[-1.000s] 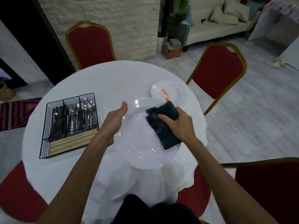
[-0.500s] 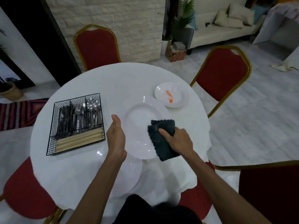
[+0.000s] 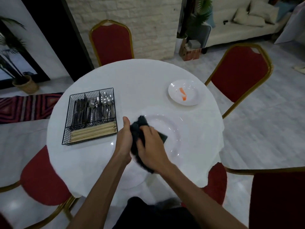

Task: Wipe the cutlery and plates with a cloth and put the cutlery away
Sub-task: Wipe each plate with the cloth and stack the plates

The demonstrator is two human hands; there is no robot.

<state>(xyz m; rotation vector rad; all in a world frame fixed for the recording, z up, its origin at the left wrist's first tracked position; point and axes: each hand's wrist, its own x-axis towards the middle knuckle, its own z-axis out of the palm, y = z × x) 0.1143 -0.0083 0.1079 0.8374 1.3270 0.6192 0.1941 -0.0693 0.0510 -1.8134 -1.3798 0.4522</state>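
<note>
A large white plate (image 3: 173,129) is in front of me over the round white table (image 3: 140,76). My left hand (image 3: 123,142) grips its left rim, thumb pointing up. My right hand (image 3: 153,151) holds a dark cloth (image 3: 137,128) bunched against the plate's left side, right beside my left hand. The cloth hides my left fingers. A small white plate (image 3: 189,98) with an orange smear lies at the far right. A black wire basket (image 3: 92,91) on the left holds knives, forks, spoons and chopsticks.
Another white plate (image 3: 128,180) lies faintly visible near the table's front edge, under my arms. Red chairs with gold frames ring the table: one at the back (image 3: 112,42), one at the right (image 3: 239,71), one at the front left (image 3: 44,176).
The large plate has come down from a tilted, raised position to lie low over the table. My right hand and the cloth moved from the plate's right side to its left rim.
</note>
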